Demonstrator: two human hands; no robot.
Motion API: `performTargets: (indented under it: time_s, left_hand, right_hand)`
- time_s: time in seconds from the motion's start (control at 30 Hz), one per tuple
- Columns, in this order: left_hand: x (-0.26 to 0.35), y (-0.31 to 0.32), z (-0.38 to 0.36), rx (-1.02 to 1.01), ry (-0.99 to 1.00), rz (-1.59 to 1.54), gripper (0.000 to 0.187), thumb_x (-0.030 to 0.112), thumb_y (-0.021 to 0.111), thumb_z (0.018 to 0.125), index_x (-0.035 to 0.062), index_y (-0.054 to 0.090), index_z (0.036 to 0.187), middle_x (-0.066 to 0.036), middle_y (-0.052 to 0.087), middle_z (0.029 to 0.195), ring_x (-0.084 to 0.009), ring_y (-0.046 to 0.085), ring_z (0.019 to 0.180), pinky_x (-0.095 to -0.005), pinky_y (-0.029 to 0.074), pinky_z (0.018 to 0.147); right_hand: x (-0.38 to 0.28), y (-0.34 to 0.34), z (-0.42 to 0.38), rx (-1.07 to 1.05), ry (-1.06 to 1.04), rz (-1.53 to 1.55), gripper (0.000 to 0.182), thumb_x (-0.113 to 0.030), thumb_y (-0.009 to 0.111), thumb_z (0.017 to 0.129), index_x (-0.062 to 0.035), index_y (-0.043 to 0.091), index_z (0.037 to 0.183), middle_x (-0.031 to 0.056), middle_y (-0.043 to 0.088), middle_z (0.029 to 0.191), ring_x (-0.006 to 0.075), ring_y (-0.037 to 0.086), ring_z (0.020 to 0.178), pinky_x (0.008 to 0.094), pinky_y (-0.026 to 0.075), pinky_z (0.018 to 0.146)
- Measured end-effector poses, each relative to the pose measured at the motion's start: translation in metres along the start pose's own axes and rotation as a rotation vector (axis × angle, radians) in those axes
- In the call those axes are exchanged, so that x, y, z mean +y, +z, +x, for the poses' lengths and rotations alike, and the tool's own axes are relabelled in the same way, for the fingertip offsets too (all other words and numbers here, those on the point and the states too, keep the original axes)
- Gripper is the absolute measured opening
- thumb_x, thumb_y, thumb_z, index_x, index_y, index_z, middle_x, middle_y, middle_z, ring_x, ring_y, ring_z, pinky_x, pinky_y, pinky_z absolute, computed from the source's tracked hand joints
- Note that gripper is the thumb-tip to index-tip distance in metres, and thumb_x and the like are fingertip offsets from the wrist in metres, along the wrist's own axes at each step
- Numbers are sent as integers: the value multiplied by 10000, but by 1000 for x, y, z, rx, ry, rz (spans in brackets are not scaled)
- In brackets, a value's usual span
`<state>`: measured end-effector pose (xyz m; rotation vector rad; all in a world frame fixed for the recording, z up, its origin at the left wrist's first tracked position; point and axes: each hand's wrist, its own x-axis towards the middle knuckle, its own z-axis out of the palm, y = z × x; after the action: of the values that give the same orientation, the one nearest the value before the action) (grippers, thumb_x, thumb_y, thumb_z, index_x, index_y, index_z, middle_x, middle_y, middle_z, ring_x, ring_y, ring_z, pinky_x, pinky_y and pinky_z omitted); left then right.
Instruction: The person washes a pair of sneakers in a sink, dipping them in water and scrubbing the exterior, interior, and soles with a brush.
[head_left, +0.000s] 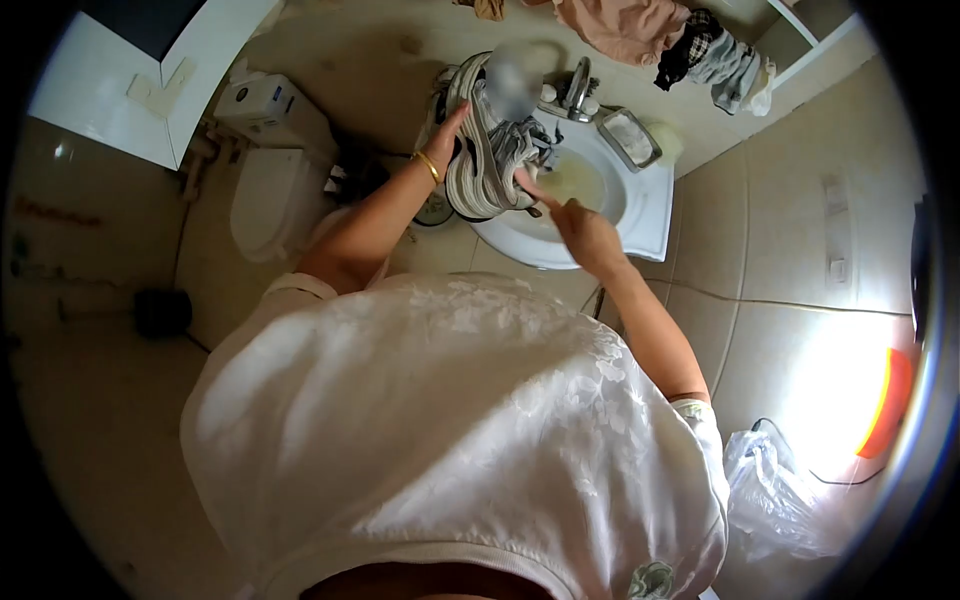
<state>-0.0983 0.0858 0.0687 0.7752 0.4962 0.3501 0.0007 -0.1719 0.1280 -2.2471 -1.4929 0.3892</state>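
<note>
A grey-and-white sneaker (pixel 478 165) with a thick striped sole is tilted over the left side of the white washbasin (pixel 655 215). My left hand (pixel 443 148), with a gold bracelet at the wrist, grips the sneaker from its left side; some of its fingers are hidden behind it. My right hand (pixel 588 238) is closed around a slim pinkish handle (pixel 538 192), probably a brush. The handle's far end touches the sneaker near its opening, where grey laces or fabric (pixel 520 140) hang loose. Cloudy yellowish water (pixel 578 180) shows in the basin.
A chrome faucet (pixel 579 92) and a soap dish (pixel 630 138) sit at the basin's back edge. Clothes (pixel 625 28) hang above. A toilet (pixel 268 205) stands left, a white cabinet (pixel 110 95) upper left. At lower right are a plastic bag (pixel 770 495) and a bright lamp (pixel 885 405).
</note>
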Motion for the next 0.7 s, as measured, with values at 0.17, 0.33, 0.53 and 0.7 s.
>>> performTargets:
  time_s: [0.17,0.33,0.53,0.7]
  left_hand:
    - [-20,34,-15,168,168,306,600,416,552,829,75,406,1300,-37,429,1300,-173,396,1181,-308,306,986]
    - [-10,-4,7,-26,111,47,591,418,500,861,63,381,1318,-23,365,1359,-145,303,1259,-272,188,1044]
    - [-40,16,7,70,304,236,524,399,551,839,50,477,1223,-28,512,1211,-161,479,1091,-287,361,945]
    - [-23,-15,23,-12,71,70,532,382,518,860,72,423,1281,-19,425,1299,-133,370,1197,-268,278,999]
  right_hand:
    - [25,42,50,142,217,-39,408,-374,366,893,-7,539,930,243,607,834,406,581,788,473,461,682]
    - [9,7,7,70,7,101,377,-366,411,894,-17,537,830,233,589,746,404,567,703,461,433,585]
    - [7,20,48,183,279,89,456,-413,363,892,1,552,866,256,597,774,437,565,736,486,446,653]
    - [17,5,4,63,33,121,299,-273,447,871,7,549,852,241,591,771,423,551,765,482,431,648]
